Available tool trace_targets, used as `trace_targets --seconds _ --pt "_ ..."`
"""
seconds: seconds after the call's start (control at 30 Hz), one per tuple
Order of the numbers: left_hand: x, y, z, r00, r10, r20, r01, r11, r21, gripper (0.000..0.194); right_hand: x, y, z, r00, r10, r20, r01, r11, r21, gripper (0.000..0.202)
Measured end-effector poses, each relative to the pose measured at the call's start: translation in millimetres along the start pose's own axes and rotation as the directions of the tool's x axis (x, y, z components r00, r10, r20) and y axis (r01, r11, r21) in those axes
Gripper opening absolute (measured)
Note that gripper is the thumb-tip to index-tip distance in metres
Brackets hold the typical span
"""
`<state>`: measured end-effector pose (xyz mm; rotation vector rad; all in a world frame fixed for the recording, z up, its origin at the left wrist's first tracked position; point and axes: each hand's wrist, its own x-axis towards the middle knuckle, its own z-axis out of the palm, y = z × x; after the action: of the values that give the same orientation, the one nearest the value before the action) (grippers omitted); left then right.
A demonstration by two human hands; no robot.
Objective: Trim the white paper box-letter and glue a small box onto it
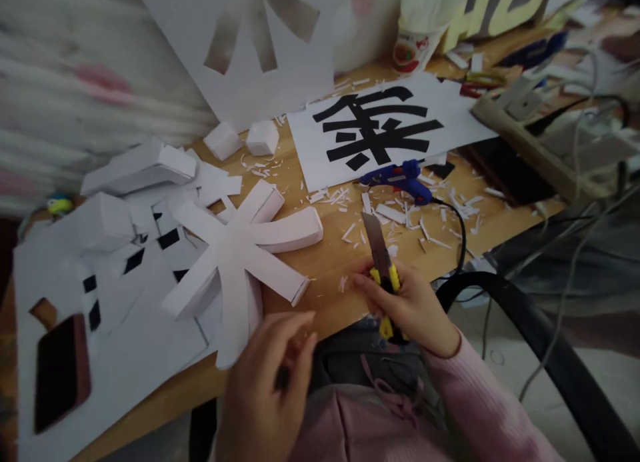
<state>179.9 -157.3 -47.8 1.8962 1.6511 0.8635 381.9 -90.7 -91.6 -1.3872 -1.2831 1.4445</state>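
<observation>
Right hand (417,309) clamping round utility knife (384,262), blade pointing away over table (333,309). White spoked shape (235,243) lying left of knife, just beyond left hand (260,375); fingers curling, cannot tell whether holding anything.

A wood-toned table (333,292) carries everything here. On its left side lies a large white sheet (135,372), and a many-armed white shape (235,242) rests partly over it and partly over bare wood. Two white blocks (263,139) sit side by side near the back, just before an upright white panel (295,89). A printed sheet (373,132) lies beyond the middle, a blue glue gun (400,177) at its near edge among white scraps (393,213). Behind stands a cup (415,47); rightward, a wooden tray (523,149) adjoins a dark slab (510,170).
</observation>
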Motion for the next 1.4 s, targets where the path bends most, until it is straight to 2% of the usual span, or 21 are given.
trace_targets --seconds 0.07,0.13,0.2,0.27,0.33,0.4,0.47,0.57,0.67,0.77,0.83,0.87,0.93,0.97,1.03,1.07,1.13,1.2,1.27,1.33,1.4 --pt "6 9 22.8 0.993 -0.085 0.076 0.098 0.976 -0.193 0.040 -6 -5 1 0.995 0.052 0.080 -0.061 0.992 0.114 0.030" --pt "14 11 40.3 0.987 -0.111 0.117 0.143 0.939 -0.312 0.046 -12 -6 1 0.985 0.081 0.155 -0.108 0.979 0.173 0.033" --pt "21 10 51.5 0.986 -0.097 0.133 0.141 0.914 -0.379 0.035 -17 -5 0 0.974 0.097 0.203 -0.141 0.967 0.214 0.035" --pt "25 8 57.0 0.990 -0.100 0.095 0.131 0.899 -0.417 0.019 -21 -3 -1 0.968 0.115 0.221 -0.168 0.957 0.235 0.037" --pt "25 8 58.1 0.991 -0.128 0.049 0.136 0.885 -0.445 0.015 -23 0 -2 0.968 0.140 0.207 -0.188 0.954 0.232 0.039" --pt "21 10 55.9 0.990 -0.136 0.040 0.139 0.872 -0.469 0.017 -24 3 -6 0.980 0.152 0.131 -0.181 0.953 0.245 0.039" --pt "18 15 52.8 0.996 -0.089 0.025 0.090 0.876 -0.474 0.015 -24 4 -14 0.990 0.136 -0.026 -0.122 0.950 0.289 0.038" --pt "19 22 54.2 0.992 0.017 -0.125 -0.068 0.907 -0.415 0.007 -24 2 -32 0.963 0.104 -0.249 -0.015 0.941 0.338 0.036" --pt "34 28 69.1 0.973 0.081 -0.217 -0.156 0.921 -0.357 0.004 -27 -4 -47 0.946 0.061 -0.318 0.060 0.932 0.357 0.030" --pt "49 32 81.9 0.965 0.187 -0.184 -0.221 0.957 -0.188 0.014 -33 -7 -52 0.953 -0.029 -0.302 0.139 0.926 0.351 0.027" --pt "49 32 72.9 0.961 0.263 -0.082 -0.269 0.959 -0.084 0.023 -37 -5 -50 0.955 -0.065 -0.290 0.155 0.941 0.301 0.027" --pt "47 31 60.9 0.960 0.280 -0.013 -0.280 0.957 -0.072 0.025 -39 -4 -48 0.953 -0.072 -0.293 0.147 0.959 0.241 0.027" --pt "42 24 24.9 0.949 0.281 0.145 -0.264 0.957 -0.122 0.025 -43 -1 -44 0.953 -0.108 -0.282 0.118 0.993 0.017 0.027" --pt "41 19 4.0 0.958 0.240 0.157 -0.227 0.969 -0.095 0.024 -43 1 -41 0.961 -0.161 -0.227 0.131 0.981 -0.141 0.026" --pt "48 3 -33.6 0.970 0.234 0.060 -0.238 0.969 0.069 0.014 -41 2 -33 0.961 -0.277 0.021 0.257 0.858 -0.445 0.020" --pt "56 -6 -46.6 0.971 0.238 0.004 -0.236 0.959 0.160 0.012 -39 2 -27 0.935 -0.308 0.175 0.353 0.762 -0.543 0.017" --pt "77 -25 -56.4 0.975 0.219 0.042 -0.223 0.942 0.252 0.036 -33 1 -13 0.853 -0.304 0.423 0.518 0.577 -0.631 0.016" --pt "98 -39 -46.9 0.952 0.246 0.180 -0.288 0.919 0.269 0.059 -26 0 1 0.805 -0.258 0.533 0.590 0.427 -0.685 0.020" --pt "113 -49 -28.1 0.909 0.283 0.306 -0.365 0.895 0.257 0.073 -21 0 14 0.781 -0.221 0.584 0.625 0.285 -0.727 0.025" --pt "120 -55 -10.7 0.869 0.321 0.377 -0.424 0.876 0.231 0.078 -19 2 23 0.763 -0.193 0.617 0.645 0.180 -0.742 0.029" --pt "122 -60 -0.4 0.839 0.345 0.422 -0.453 0.871 0.188 0.074 -18 3 28 0.747 -0.166 0.644 0.665 0.144 -0.733 0.031"
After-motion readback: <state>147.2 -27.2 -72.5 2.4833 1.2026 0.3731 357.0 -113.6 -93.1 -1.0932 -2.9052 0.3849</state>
